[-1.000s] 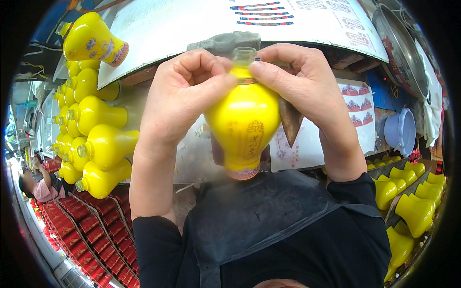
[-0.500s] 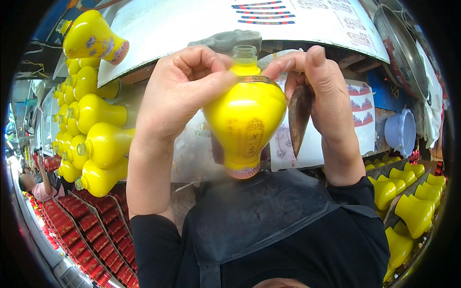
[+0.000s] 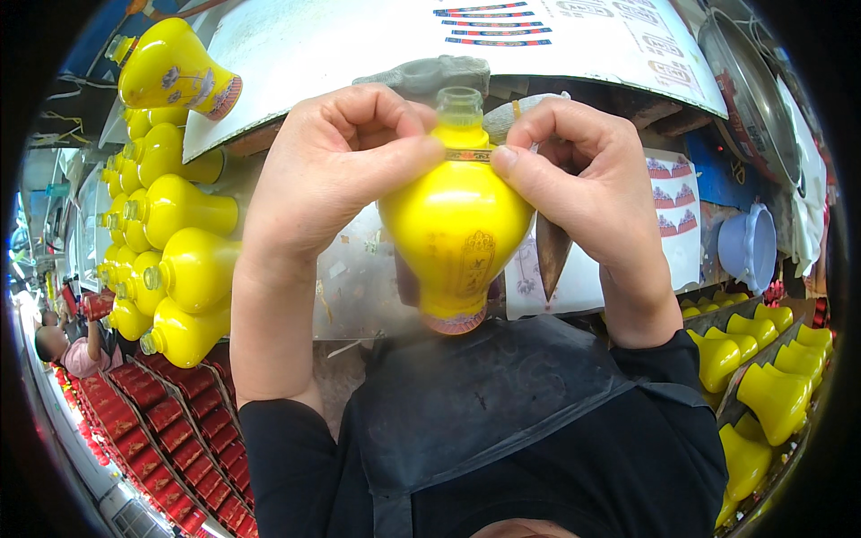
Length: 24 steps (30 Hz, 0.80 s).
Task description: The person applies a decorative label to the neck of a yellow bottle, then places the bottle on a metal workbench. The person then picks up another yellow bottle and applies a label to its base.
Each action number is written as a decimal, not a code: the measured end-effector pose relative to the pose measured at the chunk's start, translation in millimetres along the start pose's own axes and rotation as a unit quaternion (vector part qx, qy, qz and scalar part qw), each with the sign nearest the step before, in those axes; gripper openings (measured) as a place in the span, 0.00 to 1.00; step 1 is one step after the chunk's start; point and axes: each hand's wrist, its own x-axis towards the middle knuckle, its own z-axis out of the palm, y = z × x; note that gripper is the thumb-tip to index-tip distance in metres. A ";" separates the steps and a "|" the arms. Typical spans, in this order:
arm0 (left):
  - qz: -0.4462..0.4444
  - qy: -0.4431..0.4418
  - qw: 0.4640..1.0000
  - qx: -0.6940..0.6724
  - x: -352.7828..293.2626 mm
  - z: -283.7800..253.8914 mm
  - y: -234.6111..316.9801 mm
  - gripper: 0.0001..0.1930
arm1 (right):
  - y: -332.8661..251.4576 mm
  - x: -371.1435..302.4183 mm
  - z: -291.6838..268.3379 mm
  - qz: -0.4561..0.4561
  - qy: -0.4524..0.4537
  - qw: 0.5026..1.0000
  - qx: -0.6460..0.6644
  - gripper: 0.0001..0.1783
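A glossy yellow vase-shaped bottle [image 3: 456, 211] with a clear glass neck stands slightly tilted before me, its patterned foot towards my apron. Round its shoulder, just below the neck, lies a narrow dark patterned decal strip [image 3: 468, 155]. My left hand [image 3: 336, 170] is closed, thumb and fingers pinching at the strip's left end. At the other end, the thumb and forefinger of my right hand [image 3: 587, 184] press on the strip. A brown, pointed, blade-like scraper [image 3: 552, 255] is tucked in my right hand, its tip hanging down and its upper part hidden.
Several yellow bottles [image 3: 193, 269] lie stacked at left; more [image 3: 776, 394] fill a crate at right. Decal strips [image 3: 498, 32] lie on the white board [image 3: 359, 45]. A grey padded rest [image 3: 421, 76], printed sheets [image 3: 673, 197] and a pale bucket [image 3: 747, 247] are nearby. Someone [image 3: 85, 345] works far left.
My right thumb and forefinger have come down onto the strip's right end from a raised position. The scraper has turned and is more hidden by that hand. My left hand has barely moved.
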 end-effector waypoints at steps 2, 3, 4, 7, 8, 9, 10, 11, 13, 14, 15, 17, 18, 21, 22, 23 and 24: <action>0.002 -0.016 1.000 -0.004 0.7 -3.0 0.9 0.07 | -1.0 -1.3 -1.1 -0.002 -0.005 1.000 -0.004 0.10; -0.002 -0.017 1.000 0.004 1.0 -3.9 1.0 0.07 | -1.4 -1.6 -1.4 -0.005 -0.004 1.000 -0.004 0.10; 0.000 -0.020 1.000 0.004 1.2 -4.7 1.0 0.07 | -1.7 -1.6 -1.7 -0.011 -0.006 1.000 0.001 0.10; 0.004 -0.023 1.000 0.002 1.7 -4.9 0.0 0.07 | -1.0 1.7 -2.7 0.002 -0.009 1.000 -0.019 0.09; 0.008 -0.023 1.000 -0.003 1.8 -4.7 -0.3 0.07 | -0.5 3.3 -2.9 0.007 -0.014 1.000 -0.025 0.09; 0.004 -0.022 1.000 -0.002 1.8 -4.3 -0.6 0.07 | 0.1 5.1 -3.5 0.007 -0.016 1.000 -0.025 0.09; 0.003 -0.021 1.000 -0.006 1.8 -3.8 -0.8 0.07 | 0.9 7.0 -3.9 0.003 -0.020 1.000 -0.019 0.09; 0.004 -0.021 1.000 -0.015 1.8 -3.4 -0.8 0.07 | 1.5 8.5 -4.6 0.005 -0.023 0.999 -0.025 0.09; 0.001 -0.017 1.000 -0.007 0.9 -2.5 -0.3 0.07 | 2.8 11.5 -5.9 -0.003 -0.034 0.999 -0.017 0.09; 0.005 -0.018 1.000 -0.012 0.4 -2.0 0.1 0.07 | 3.3 12.4 -6.6 0.003 -0.038 0.999 -0.017 0.09; 0.000 -0.015 1.000 -0.005 0.0 -1.7 0.6 0.07 | 3.7 13.4 -7.0 0.003 -0.042 0.999 -0.012 0.09; 0.007 -0.017 1.000 -0.008 -0.5 -1.1 1.6 0.07 | 3.7 13.9 -8.0 0.009 -0.052 0.999 -0.004 0.08; -0.002 -0.015 1.000 -0.005 -0.7 -0.8 2.0 0.07 | 3.4 14.0 -8.8 0.015 -0.057 0.998 -0.001 0.08; -0.004 -0.015 1.000 -0.013 -1.2 0.2 2.7 0.07 | 2.3 13.7 -10.5 0.024 -0.069 0.997 0.008 0.08; -0.003 -0.015 1.000 -0.015 -1.5 0.7 2.7 0.07 | 2.1 13.6 -11.1 0.023 -0.072 0.997 0.014 0.08; 0.003 -0.018 1.000 -0.023 -1.7 1.2 2.6 0.07 | 2.0 13.2 -11.8 0.031 -0.075 0.997 0.015 0.08; -0.003 -0.017 1.000 -0.015 -1.9 1.3 2.8 0.07 | 1.9 12.6 -12.9 0.035 -0.078 0.996 0.019 0.07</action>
